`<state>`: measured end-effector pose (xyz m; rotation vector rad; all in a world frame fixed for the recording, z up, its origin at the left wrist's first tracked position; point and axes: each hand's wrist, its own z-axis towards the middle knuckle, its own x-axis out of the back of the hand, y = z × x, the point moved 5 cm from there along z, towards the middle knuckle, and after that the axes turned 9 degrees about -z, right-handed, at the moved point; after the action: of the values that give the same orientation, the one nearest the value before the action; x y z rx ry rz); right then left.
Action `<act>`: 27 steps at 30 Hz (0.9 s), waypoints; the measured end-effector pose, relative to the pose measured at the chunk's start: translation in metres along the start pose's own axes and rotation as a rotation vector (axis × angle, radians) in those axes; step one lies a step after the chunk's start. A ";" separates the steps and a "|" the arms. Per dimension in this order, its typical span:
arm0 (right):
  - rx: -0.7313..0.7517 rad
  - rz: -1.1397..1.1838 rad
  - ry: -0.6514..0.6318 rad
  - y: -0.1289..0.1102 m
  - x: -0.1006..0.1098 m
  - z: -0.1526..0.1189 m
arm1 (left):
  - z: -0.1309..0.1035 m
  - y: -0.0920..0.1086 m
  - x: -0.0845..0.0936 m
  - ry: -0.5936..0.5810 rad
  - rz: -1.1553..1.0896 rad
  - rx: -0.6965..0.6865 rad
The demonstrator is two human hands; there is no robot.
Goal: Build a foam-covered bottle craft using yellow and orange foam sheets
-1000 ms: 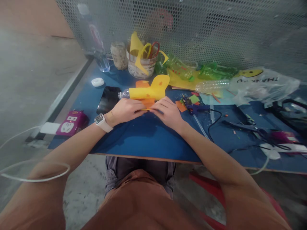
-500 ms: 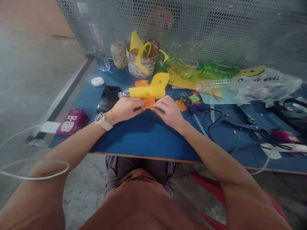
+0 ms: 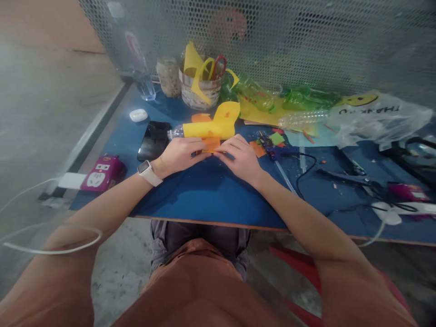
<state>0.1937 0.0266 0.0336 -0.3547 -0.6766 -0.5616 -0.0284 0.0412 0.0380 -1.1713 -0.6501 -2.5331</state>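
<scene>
Between my hands, low over the blue table, is a small piece of orange paper (image 3: pixel 212 143) with a folded or rolled near edge. My left hand (image 3: pixel 182 154) pinches its left end, and a pale watch sits on that wrist. Fingers of my right hand (image 3: pixel 236 156) pinch the right end. Just beyond lies a clear plastic bottle (image 3: pixel 176 132) on its side, wrapped in yellow paper (image 3: pixel 200 130) with a rounded yellow flap (image 3: pixel 227 113) at its right end. More orange paper (image 3: pixel 200 118) shows behind the wrap.
A black phone-like object (image 3: pixel 154 141) lies left of the bottle. Behind stands a basket (image 3: pixel 200 95) with scissors. To the right are a glue gun (image 3: pixel 277 152) with a cord, green bottles (image 3: pixel 308 97), a plastic bag (image 3: pixel 378 116) and paper scraps. A purple socket adapter (image 3: pixel 104 172) sits left.
My left hand has shifted slightly right along the orange paper, nearer my right hand. Less of the paper's near edge shows. The bottle stays in place.
</scene>
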 end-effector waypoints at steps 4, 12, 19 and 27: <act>-0.035 -0.003 -0.016 0.002 0.000 -0.001 | 0.000 0.002 0.000 -0.004 0.006 -0.004; -0.009 0.008 0.019 -0.001 0.005 0.000 | -0.001 0.002 0.000 0.008 -0.006 -0.007; -0.051 0.026 -0.016 0.000 0.001 -0.001 | 0.001 0.004 0.002 0.027 0.013 -0.021; -0.016 -0.009 0.064 -0.001 0.011 0.002 | 0.001 -0.001 0.003 0.018 -0.007 -0.002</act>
<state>0.1993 0.0227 0.0426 -0.3477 -0.6127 -0.5846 -0.0300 0.0422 0.0401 -1.1469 -0.6492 -2.5475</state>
